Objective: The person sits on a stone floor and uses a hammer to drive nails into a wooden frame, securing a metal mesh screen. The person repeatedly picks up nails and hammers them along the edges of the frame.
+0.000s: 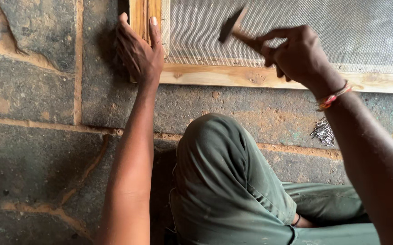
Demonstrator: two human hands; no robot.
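Right hand [298, 54] is wrapped tight round the handle of a hammer [233, 26], head tipped up and blurry over the mesh [296, 22]; left hand [138, 50] isn't pinching anything, just pressed down on the corner of the wooden frame [214, 75] with fingers spread over the edge; the frame lies flat on a stone floor [33, 136]; a little pile of nails [323, 132] sits near the right forearm; bent knee in green trousers [223, 181] between the arms.
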